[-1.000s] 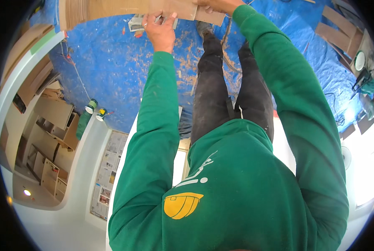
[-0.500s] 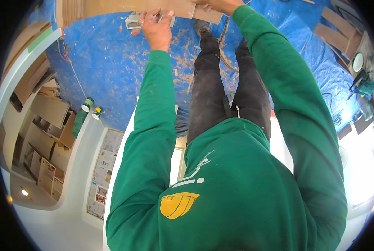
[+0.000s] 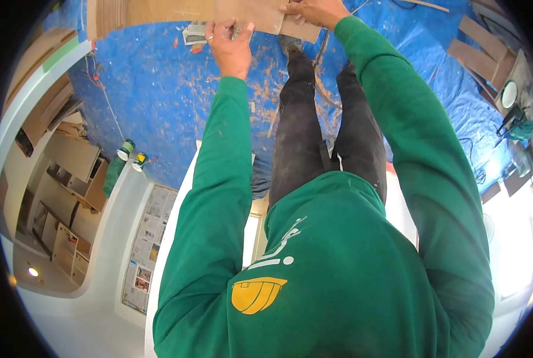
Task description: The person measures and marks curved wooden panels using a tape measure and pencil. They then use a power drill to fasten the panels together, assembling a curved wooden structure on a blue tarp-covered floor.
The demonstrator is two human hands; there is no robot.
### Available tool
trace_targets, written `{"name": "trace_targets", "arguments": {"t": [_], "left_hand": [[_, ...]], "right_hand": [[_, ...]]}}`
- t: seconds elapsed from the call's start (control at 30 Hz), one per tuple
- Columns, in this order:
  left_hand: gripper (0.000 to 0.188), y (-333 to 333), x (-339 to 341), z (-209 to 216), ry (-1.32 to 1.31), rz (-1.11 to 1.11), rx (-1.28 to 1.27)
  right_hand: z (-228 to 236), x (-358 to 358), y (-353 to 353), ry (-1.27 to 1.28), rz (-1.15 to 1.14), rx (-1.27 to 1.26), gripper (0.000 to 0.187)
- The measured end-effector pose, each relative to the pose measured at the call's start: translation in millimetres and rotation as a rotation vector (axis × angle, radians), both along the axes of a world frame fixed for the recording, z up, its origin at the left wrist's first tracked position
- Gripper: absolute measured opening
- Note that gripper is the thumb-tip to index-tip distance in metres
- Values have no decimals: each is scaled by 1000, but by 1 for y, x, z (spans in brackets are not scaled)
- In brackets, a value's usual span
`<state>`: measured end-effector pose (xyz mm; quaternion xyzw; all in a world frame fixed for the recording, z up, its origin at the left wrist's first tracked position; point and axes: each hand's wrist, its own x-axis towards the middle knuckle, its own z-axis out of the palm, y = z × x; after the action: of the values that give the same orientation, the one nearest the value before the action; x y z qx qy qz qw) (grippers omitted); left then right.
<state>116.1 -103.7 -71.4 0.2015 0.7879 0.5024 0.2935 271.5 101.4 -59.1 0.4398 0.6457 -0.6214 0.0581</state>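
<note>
A long brown wooden board (image 3: 171, 10) stretches across the top of the picture, its outer part cut off by the upper edge. My left hand (image 3: 230, 52) grips its near edge, fingertips and thumb against the wood. Beside the board's right end, a smaller brown strip of board (image 3: 302, 30) juts out, partly overlapped by it. My right hand (image 3: 319, 12) is closed there, thumb and finger pinching the board near that end. Some of its fingers are curled out of sight.
Blue tarp (image 3: 153, 89) strewn with wood dust covers the floor. Beneath the board sits a grey-white object (image 3: 193, 34). Brown offcuts (image 3: 481, 51) lie at right, and cans (image 3: 125, 149) stand at left near a white curved wall edge (image 3: 114, 197). A cable (image 3: 321, 51) runs near my legs.
Both hands and the board sit slightly lower and further right in the picture. The right hand's fingers now show more clearly at the board's end.
</note>
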Motion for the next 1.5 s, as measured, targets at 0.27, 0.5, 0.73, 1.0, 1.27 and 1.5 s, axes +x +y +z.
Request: {"name": "trace_targets", "arguments": {"t": [0.27,0.5,0.73,1.0,1.27,1.5], "left_hand": [[52,-1,3,-3,-39,47,11],[49,-3,6,-4,-90,97,59],[50,1,10,6,-133,112,67],[50,6,11,15,-167,148,10],[53,0,8,7,-179,140,45],[51,0,4,4,-92,131,-29]], "right_hand": [[-3,1,2,-15,30,20,33],[4,5,3,-4,28,11,34],[9,5,3,-13,-28,-96,31],[0,5,-2,25,-63,-96,27],[6,5,-4,31,-40,43,28],[-6,0,-11,24,-4,266,32]]}}
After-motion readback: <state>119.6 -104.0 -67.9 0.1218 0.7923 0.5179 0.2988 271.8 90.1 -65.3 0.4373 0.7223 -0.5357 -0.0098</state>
